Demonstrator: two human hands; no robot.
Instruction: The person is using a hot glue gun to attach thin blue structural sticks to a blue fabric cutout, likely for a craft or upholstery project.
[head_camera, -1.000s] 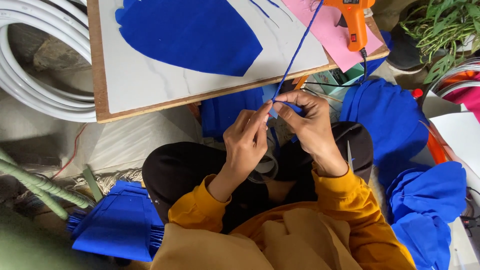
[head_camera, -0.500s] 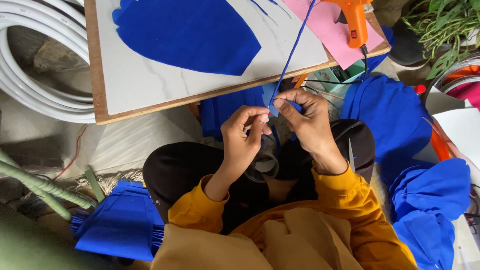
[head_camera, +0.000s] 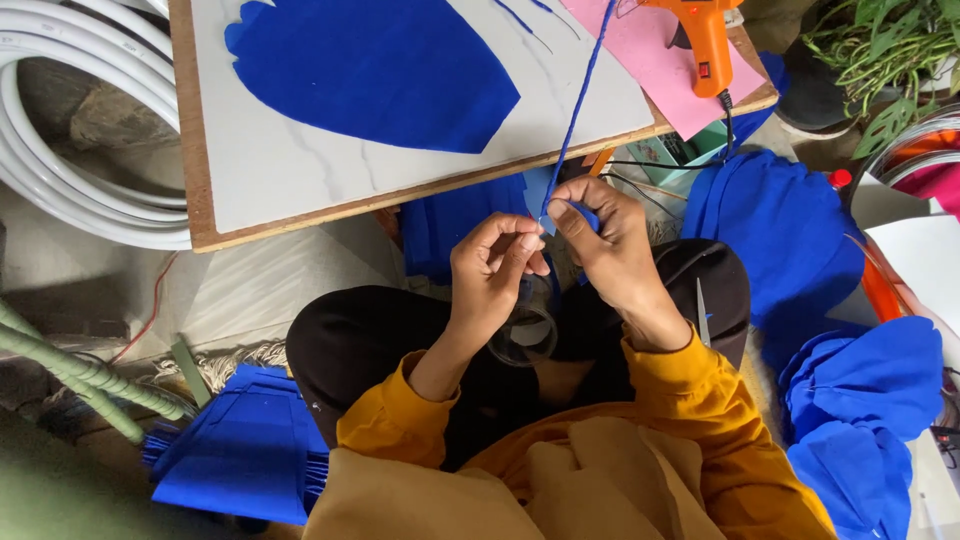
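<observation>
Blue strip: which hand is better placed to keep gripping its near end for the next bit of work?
Right, probably. The right hand already pinches the blue strip at its near end, fingers wrapped round it. The left hand sits beside it, fingertips only near the end.

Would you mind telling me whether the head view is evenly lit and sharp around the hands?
Head view: soft, even daylight with no glare; the blue strip and both hands, left hand and right hand, look sharp; the picture's edges bend slightly, as at the white hose coil.

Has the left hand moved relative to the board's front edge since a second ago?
Cannot tell. The left hand sits just below the board edge, fingertips meeting the right hand at the blue strip, much as before.
</observation>
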